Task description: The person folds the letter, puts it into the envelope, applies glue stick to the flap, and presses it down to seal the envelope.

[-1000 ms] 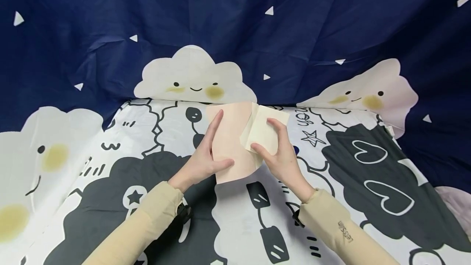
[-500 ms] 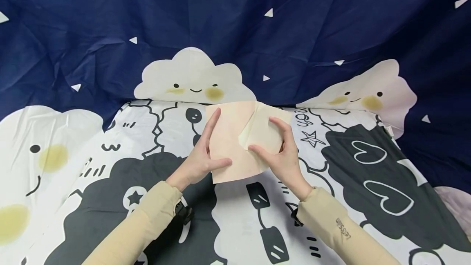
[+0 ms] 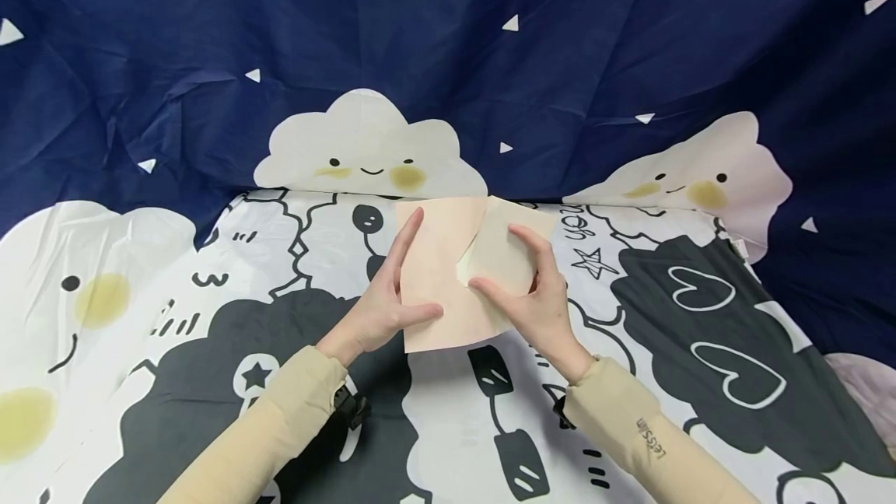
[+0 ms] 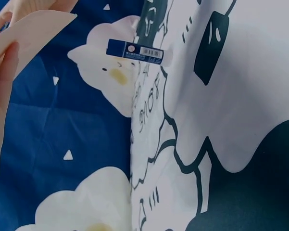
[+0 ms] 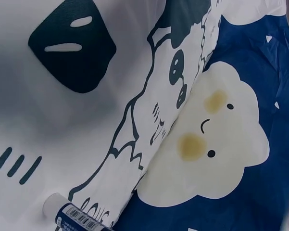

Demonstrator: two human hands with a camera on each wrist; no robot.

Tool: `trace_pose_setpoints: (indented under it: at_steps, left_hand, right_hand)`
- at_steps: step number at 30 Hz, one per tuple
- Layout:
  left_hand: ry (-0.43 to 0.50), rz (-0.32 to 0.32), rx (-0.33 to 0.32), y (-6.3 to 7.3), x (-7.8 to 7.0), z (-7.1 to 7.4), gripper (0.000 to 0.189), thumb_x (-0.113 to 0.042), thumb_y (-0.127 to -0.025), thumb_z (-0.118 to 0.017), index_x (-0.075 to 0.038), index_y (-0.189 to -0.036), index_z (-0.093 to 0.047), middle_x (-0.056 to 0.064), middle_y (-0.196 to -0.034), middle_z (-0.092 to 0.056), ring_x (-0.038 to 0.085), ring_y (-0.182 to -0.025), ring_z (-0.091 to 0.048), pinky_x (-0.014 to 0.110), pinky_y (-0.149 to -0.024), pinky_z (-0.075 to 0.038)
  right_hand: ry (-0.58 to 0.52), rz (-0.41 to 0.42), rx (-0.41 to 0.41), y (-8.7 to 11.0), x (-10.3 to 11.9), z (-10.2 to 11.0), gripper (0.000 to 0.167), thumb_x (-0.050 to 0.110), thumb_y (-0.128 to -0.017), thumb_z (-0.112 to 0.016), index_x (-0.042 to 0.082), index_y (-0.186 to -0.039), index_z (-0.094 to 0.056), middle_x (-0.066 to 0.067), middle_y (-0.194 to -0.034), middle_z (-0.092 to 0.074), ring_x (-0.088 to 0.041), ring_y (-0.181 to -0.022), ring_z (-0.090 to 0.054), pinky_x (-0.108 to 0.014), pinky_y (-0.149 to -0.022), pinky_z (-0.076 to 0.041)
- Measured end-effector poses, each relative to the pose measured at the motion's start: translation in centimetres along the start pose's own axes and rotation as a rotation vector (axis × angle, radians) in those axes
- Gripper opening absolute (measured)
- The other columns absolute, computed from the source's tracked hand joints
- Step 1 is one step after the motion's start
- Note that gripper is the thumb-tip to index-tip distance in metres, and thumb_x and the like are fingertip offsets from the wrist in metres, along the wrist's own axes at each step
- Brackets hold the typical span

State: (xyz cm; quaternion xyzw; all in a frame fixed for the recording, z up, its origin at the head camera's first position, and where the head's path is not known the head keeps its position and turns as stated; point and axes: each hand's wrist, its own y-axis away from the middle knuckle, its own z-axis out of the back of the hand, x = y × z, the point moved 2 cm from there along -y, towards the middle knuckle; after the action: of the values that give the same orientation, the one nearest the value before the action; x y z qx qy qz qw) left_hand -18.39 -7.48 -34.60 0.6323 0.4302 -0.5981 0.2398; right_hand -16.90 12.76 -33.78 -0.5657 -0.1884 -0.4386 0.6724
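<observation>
In the head view, a pale pink paper sheet [image 3: 444,263] is held up over the bed-like patterned cloth. A cream paper piece [image 3: 498,247] overlaps its right part, with a slanting left edge. My left hand [image 3: 378,298] grips the pink sheet by its left side, thumb across the lower front and index finger along the upper left. The right hand [image 3: 542,306] pinches the papers at the right, thumb and index finger on the cream piece. Other fingers are hidden behind the paper. The left wrist view catches the paper's edge [image 4: 41,33] side-on between both hands.
A blue-and-white tube like a glue stick [image 4: 134,50] lies on the black-and-white printed cloth [image 3: 448,426]. Behind the cloth rises a navy fabric [image 3: 448,14] printed with clouds and small white triangles.
The cream piece has swung out to the right, showing wider across the pink sheet. My right thumb has slid slightly left. The left hand has barely moved.
</observation>
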Motion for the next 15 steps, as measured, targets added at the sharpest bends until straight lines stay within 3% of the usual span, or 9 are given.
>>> trace_pose_setpoints:
  at_steps: [7, 11, 15]
  left_hand:
    - [-0.035, -0.011, -0.003, 0.1, 0.02, 0.01, 0.117, 0.017, -0.072, -0.064, -0.044, -0.152, -0.004, 0.008, -0.156, -0.021, 0.015, -0.107, -0.06, 0.03, -0.08, -0.057]
    - [-0.007, 0.001, -0.004, 0.16, 0.02, -0.06, 0.118, 0.018, -0.072, -0.064, -0.045, -0.151, -0.003, 0.015, -0.152, -0.028, 0.014, -0.105, -0.062, 0.03, -0.08, -0.057]
    - [-0.004, -0.001, 0.0, 0.17, -0.1, -0.12, 0.118, 0.017, -0.072, -0.064, -0.045, -0.152, -0.002, 0.017, -0.151, -0.028, 0.014, -0.104, -0.063, 0.031, -0.08, -0.057]
  right_hand:
    - [-0.059, -0.125, 0.067, 0.03, -0.43, 0.36, 0.087, -0.002, -0.065, -0.086, 0.009, -0.139, -0.042, -0.006, -0.141, -0.046, -0.009, -0.112, -0.049, -0.01, -0.086, -0.043]
    - [-0.071, -0.114, 0.079, 0.05, -0.48, 0.46, 0.087, -0.004, -0.064, -0.085, 0.009, -0.138, -0.042, -0.006, -0.139, -0.046, -0.009, -0.111, -0.049, -0.01, -0.085, -0.044]
    - [-0.059, -0.059, 0.038, 0.0, -0.23, 0.43, 0.086, -0.006, -0.062, -0.085, 0.006, -0.137, -0.044, -0.009, -0.136, -0.049, -0.007, -0.107, -0.052, -0.01, -0.082, -0.045]
